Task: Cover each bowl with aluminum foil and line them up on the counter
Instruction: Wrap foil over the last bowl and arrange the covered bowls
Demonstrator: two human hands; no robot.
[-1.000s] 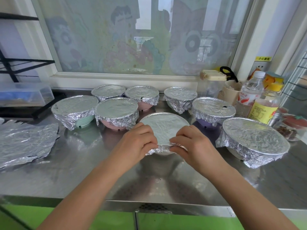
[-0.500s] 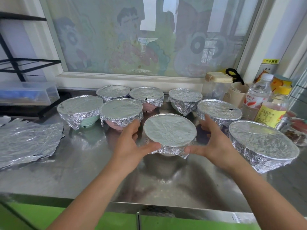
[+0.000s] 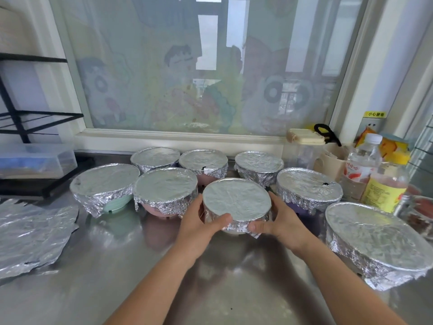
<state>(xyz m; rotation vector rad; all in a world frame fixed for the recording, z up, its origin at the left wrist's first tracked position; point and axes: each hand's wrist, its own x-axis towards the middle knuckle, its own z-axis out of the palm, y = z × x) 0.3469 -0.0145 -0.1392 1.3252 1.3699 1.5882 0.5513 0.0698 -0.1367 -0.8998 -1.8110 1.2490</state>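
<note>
A small foil-covered bowl [image 3: 236, 200] sits in the middle of the steel counter [image 3: 117, 266]. My left hand [image 3: 199, 221] grips its left side, thumb on the front foil rim. My right hand [image 3: 278, 219] grips its right side the same way. Around it stand several other foil-covered bowls: a green one [image 3: 105, 184] at the left, a pink one [image 3: 166, 188] beside it, three in the back row [image 3: 203, 160], a purple one [image 3: 309, 186] at the right, and a large one [image 3: 375, 235] at the near right.
A loose crumpled foil sheet [image 3: 32, 233] lies at the left of the counter. Bottles [image 3: 384, 184] and containers crowd the right back corner. A clear plastic box [image 3: 35, 160] and a black rack [image 3: 28, 118] stand at the left, below the window.
My hands went from pinching the foil at the bowl's front edge to gripping both of its sides. The bowl now sits farther back, closer to the row.
</note>
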